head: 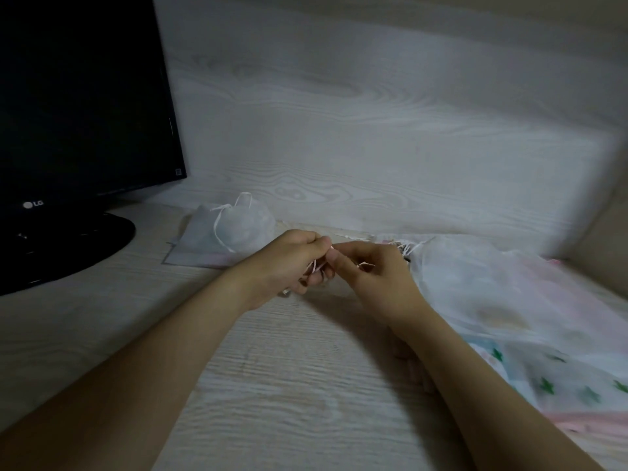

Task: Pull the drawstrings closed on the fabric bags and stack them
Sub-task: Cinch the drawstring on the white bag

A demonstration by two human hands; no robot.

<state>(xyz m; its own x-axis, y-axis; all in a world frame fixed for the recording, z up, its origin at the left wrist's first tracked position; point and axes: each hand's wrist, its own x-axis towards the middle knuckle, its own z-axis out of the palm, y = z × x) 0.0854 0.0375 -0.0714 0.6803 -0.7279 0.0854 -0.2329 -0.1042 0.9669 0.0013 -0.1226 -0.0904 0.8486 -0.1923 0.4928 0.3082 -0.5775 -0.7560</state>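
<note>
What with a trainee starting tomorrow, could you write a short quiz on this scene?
1. True or false: the left hand and the right hand both pinch a thin white drawstring.
2. Where does the small stack of drawn-shut sheer white fabric bags lie? A) beside the black flat monitor B) under the forearms C) on the floor
3. Fill in: the loose heap of sheer bags lies on the person's ____ side.
Key: 1 true; 2 A; 3 right.

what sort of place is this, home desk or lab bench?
Probably a home or office desk, not a lab: an LG monitor at the left, a pale wood-grain desk top and back panel, and sheer drawstring bags lying loose on it. Left hand and right hand pinch drawstrings.
</note>
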